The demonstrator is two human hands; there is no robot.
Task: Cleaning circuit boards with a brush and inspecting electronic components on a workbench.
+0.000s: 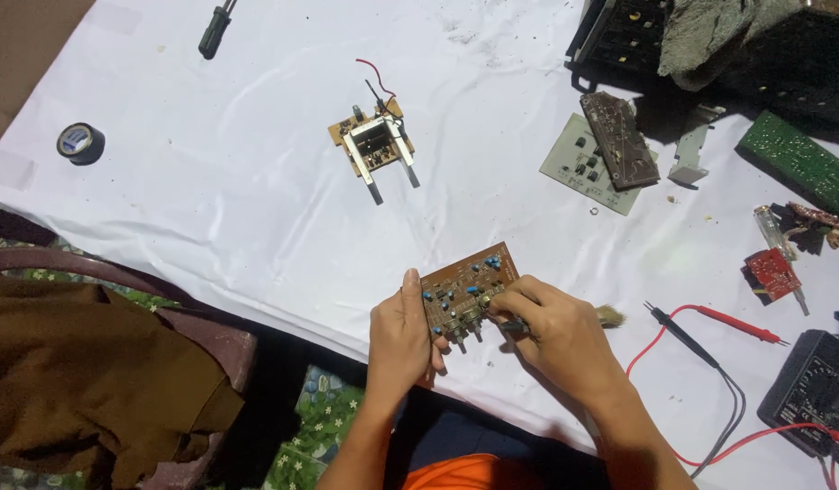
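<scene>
Work under way at lower centre: left hand [399, 338] clamped on brown board [465, 289], right hand [555, 334] closed on small tool at its components; other boards [376, 143] lying untouched at upper centre.

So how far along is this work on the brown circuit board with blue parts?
Looks midway. Done: several boards already lie loose, like the tan board with metal strips. In hand: left hand grips the brown circuit board; right hand works its edge with a small tool. Left: black multimeter lies untouched.
</scene>
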